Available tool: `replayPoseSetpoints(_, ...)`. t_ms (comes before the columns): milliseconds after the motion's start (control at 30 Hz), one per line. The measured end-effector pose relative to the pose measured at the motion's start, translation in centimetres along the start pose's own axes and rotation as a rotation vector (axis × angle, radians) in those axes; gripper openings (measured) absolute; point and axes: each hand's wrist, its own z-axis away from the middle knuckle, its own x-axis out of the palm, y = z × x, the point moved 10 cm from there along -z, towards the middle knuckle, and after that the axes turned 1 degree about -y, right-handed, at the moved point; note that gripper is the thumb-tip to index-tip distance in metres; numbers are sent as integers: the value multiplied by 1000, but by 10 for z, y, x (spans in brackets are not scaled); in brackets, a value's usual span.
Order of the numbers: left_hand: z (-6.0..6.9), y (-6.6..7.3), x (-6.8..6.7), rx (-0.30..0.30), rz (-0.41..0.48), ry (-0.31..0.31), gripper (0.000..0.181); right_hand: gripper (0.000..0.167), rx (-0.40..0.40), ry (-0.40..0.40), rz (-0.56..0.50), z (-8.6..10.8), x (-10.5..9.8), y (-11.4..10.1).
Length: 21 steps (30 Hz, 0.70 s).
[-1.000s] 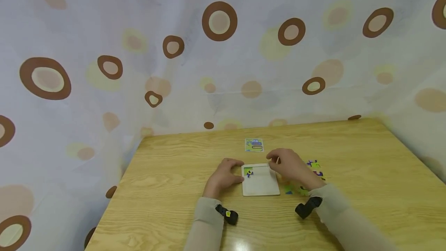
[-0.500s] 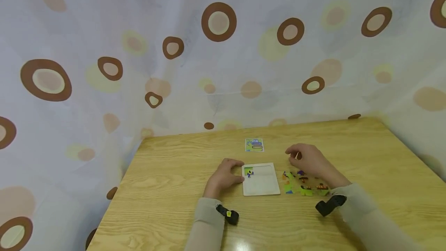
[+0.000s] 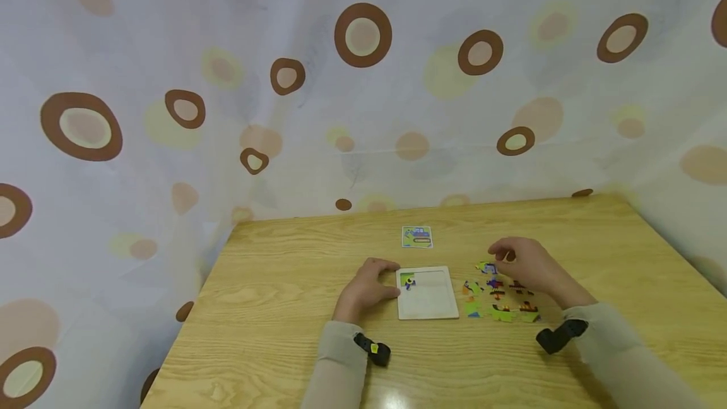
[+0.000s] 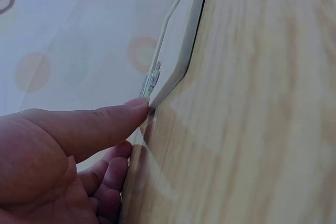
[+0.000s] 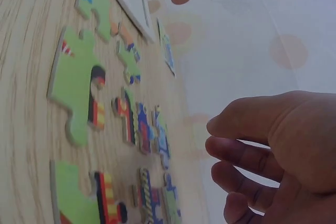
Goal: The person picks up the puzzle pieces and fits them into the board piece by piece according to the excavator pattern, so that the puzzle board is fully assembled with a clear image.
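My left hand (image 3: 363, 291) rests at the left side of a white square puzzle tray (image 3: 428, 305). Its thumb (image 4: 113, 124) touches the tray's edge, and the index fingertip lies by the upper left corner. One green and dark blue puzzle piece (image 3: 407, 279) sits in that corner of the tray. Over the loose puzzle pieces (image 3: 502, 313) hovers my right hand (image 3: 528, 264), its fingers loosely bent. Nothing shows between thumb and fingers in the right wrist view, where several pieces, such as a large green one (image 5: 73, 82), lie on the table beneath.
A small picture card (image 3: 417, 237) of a blue digger lies behind the tray. The wooden table (image 3: 284, 308) meets a white curtain (image 3: 318, 118) with brown rings at its back edge and sides.
My right hand has moved right from the tray's upper right corner to above the loose pieces, uncovering more of them. My left hand stays at the tray's left edge.
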Motion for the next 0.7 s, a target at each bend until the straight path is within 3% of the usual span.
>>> replayPoseSetpoints(200,1,-1,0,-7,-5,3,45,22,28,-38,-3,-2,7,16)
replayPoseSetpoints(500,1,-8,0,-13,-8,6,45,26,36,-118,-68,-5,20,20)
replayPoseSetpoints(700,2,-3,-2,-9,-21,3,46,30,21,-139,-49,-8,23,27)
